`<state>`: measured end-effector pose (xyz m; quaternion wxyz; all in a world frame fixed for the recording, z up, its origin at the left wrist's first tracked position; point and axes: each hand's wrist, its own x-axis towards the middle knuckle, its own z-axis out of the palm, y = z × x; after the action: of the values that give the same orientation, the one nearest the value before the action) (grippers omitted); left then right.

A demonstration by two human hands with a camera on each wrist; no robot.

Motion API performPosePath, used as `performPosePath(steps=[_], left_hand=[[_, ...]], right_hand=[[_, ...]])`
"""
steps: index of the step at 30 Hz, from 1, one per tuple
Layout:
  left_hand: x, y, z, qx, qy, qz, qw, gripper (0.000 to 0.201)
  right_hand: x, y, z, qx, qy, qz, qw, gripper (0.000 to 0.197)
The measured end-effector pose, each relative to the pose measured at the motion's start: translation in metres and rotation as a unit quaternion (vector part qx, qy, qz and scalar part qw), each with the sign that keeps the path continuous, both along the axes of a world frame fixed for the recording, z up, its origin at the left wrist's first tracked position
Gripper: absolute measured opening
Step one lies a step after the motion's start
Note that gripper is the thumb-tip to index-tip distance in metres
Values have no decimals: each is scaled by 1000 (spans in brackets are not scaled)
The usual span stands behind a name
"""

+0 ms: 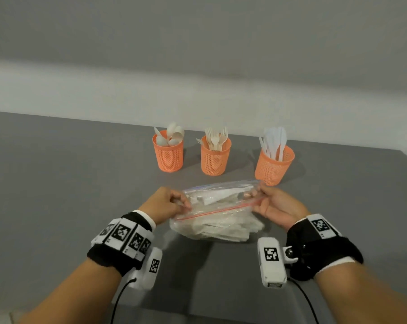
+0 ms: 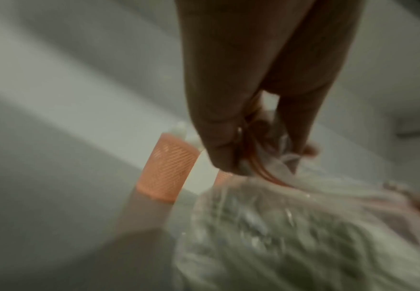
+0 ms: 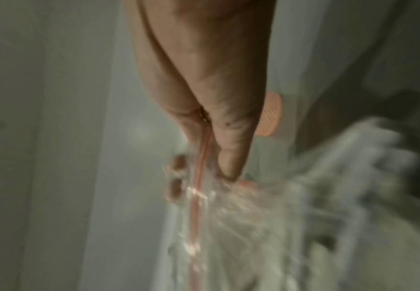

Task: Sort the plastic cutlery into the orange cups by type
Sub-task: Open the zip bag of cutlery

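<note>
A clear zip bag (image 1: 216,220) with a red seal strip, full of pale wrapped pieces, lies on the grey table (image 1: 69,183) between my hands. My left hand (image 1: 172,202) pinches the bag's left mouth corner. My right hand (image 1: 265,199) pinches its right corner. The left wrist view shows my left hand (image 2: 248,157) gripping crumpled plastic of the bag (image 2: 291,226). In the right wrist view my right hand (image 3: 204,173) pinches the bag (image 3: 241,216) beside its red strip. Behind stand three orange mesh cups: spoons (image 1: 167,153), forks (image 1: 215,156) and knives (image 1: 274,163).
A pale wall runs behind the table's far edge. The table's right edge slopes down at the far right. Bare grey surface lies left of the cups and near the front edge. Cables hang from both wrist cameras.
</note>
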<state>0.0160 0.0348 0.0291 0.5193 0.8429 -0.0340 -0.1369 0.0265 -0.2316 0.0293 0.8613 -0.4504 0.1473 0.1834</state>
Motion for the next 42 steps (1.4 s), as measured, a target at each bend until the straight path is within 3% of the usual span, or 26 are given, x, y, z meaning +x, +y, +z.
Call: performPosePath(steps=[1, 3, 4, 6, 7, 8, 10, 12, 14, 16, 18, 23, 26, 29, 33, 34, 42], left_hand=[[-2, -3, 4, 91, -28, -16, 995, 20], [-3, -8, 4, 207, -34, -43, 977, 59], [-4, -11, 3, 222, -20, -56, 973, 81], [-8, -15, 1, 209, 10, -65, 976, 108], [-8, -16, 0, 193, 17, -66, 979, 114], [-7, -17, -2, 174, 22, -67, 982, 117], [-6, -19, -3, 142, 25, -69, 987, 118], [-5, -22, -4, 120, 26, -68, 990, 118], [-6, -23, -4, 106, 26, -69, 992, 116], [-6, -24, -6, 105, 26, -68, 992, 112], [-8, -26, -10, 112, 22, -61, 992, 105], [-12, -19, -20, 161, -25, 23, 986, 82], [-17, -19, -22, 197, -25, 25, 980, 79], [-18, -19, -22, 149, -20, 38, 988, 74], [-13, -15, -21, 57, -23, 72, 996, 71], [-13, -14, -19, 42, -21, 73, 996, 67], [-7, -4, -7, -12, -3, 48, 999, 66]], right_hand=[[0, 6, 0, 17, 0, -33, 999, 35], [1, 15, -1, -80, -26, -49, 995, 20], [2, 16, -2, -196, -53, -28, 979, 9], [0, 17, 2, -451, -148, -30, 879, 26], [-1, 19, 7, -511, -220, -71, 828, 34], [-4, 26, 16, -520, -296, -106, 794, 33], [-11, 44, 28, -495, -383, -32, 779, 22], [-13, 59, 24, -526, -375, 133, 752, 12], [-13, 67, 7, -611, -329, 234, 681, 16], [-13, 69, -10, -692, -275, 276, 608, 49], [-11, 70, -19, -725, -244, 293, 574, 73], [-7, 68, -26, -721, -268, 281, 574, 55], [-12, 68, -34, -731, -283, 294, 548, 70], [-12, 72, -37, -744, -287, 295, 527, 80], [-13, 75, -37, -746, -295, 273, 530, 48], [-14, 75, -38, -736, -303, 268, 542, 44], [-6, 60, -19, -602, -281, 202, 720, 39]])
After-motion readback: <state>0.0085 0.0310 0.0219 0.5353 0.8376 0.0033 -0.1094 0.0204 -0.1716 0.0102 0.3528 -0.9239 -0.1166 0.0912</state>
